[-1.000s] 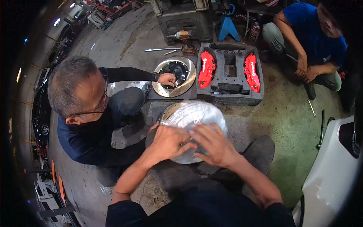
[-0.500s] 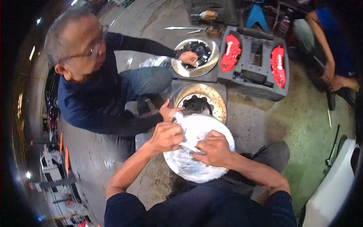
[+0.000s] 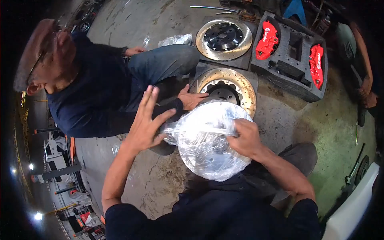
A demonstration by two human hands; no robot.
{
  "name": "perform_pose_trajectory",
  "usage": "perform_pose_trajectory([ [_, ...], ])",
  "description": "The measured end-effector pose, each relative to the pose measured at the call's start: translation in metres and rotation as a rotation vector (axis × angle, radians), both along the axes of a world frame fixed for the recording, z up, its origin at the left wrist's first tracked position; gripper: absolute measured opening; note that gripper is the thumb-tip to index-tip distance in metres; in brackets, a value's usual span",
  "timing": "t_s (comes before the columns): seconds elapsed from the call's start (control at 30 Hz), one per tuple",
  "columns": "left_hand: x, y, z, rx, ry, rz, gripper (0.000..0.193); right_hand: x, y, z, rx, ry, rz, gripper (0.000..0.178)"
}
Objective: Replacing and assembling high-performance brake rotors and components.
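Note:
A round brake disc (image 3: 204, 162) wrapped in clear plastic film (image 3: 216, 130) lies in front of my body, tilted up toward me. My left hand (image 3: 144, 122) is raised just left of it, fingers spread, holding nothing. Bunched film at the disc's left edge lies close to its fingertips. Over the disc's right side, my right hand (image 3: 246, 138) is closed on a stretched fold of the film. Beyond it, a drilled brake disc (image 3: 248, 92) with a black centre rests on a dark pad, partly covered by the wrapped one.
A co-worker (image 3: 92, 92) crouches at the left, one hand (image 3: 192, 98) by the drilled disc. A second unwrapped disc (image 3: 202, 40) lies farther back. Red brake calipers (image 3: 268, 42) sit in a grey foam tray (image 3: 294, 66). Another person's arm (image 3: 364, 60) shows at far right.
My left hand has let go of the film and moved left, fingers spreading. My right hand has moved to the disc's right side. The co-worker's far hand has left the back disc.

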State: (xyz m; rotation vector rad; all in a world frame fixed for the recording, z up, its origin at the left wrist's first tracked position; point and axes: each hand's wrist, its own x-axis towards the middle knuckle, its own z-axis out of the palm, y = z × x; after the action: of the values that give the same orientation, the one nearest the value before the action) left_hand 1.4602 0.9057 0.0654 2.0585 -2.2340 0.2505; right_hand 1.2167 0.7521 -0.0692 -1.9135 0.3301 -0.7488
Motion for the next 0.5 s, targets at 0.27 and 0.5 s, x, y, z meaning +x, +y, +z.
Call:
perform_pose_trajectory([
  [0.27, 0.031, 0.001, -0.116, 0.231, 0.428, 0.226, 0.019, -0.001, 0.005, 0.006, -0.001, -0.182, 0.207, 0.016],
  [0.5, 0.077, -0.111, -0.173, 0.472, 0.118, 0.274, 0.035, -0.027, 0.027, 0.020, -0.119, -0.159, 0.159, 0.019],
])
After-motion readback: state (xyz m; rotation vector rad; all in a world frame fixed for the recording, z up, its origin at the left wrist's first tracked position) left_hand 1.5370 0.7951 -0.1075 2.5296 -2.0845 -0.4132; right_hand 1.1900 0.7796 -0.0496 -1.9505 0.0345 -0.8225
